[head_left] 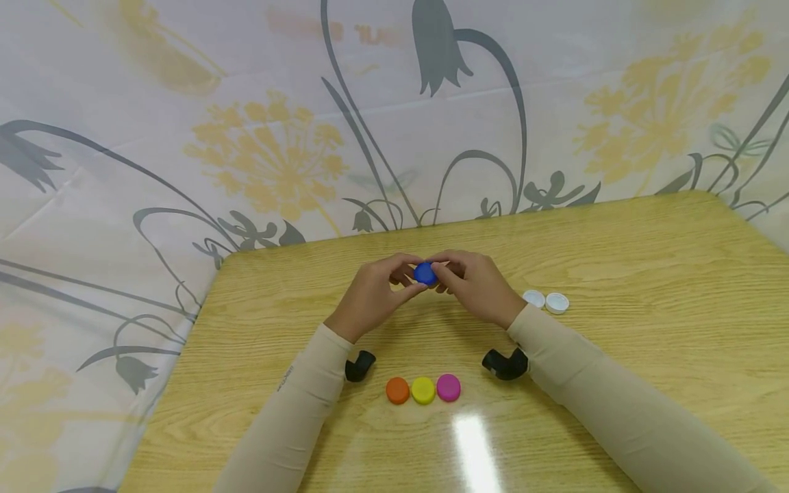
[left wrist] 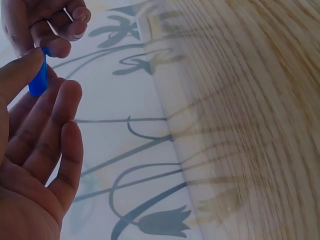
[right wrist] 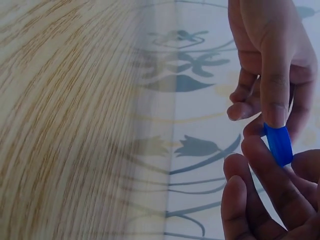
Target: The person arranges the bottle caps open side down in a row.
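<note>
No text readable for certain. Two spots of likely print, both in head view. First: small dark lettering (head_left: 285, 378) on the left sleeve (head_left: 292, 418), one short line running along the forearm, on the side toward the table's (head_left: 647, 329) left edge; too small to make out. Second: faint orange marks (head_left: 376, 34) high on the flowered cloth (head_left: 382, 123) behind the table's far edge, left of a big grey bell flower (head_left: 439, 48); blurred, strokes a bit like "1U", rest smeared, can't confirm letters or numbers. Both wrist views: nothing legible.
</note>
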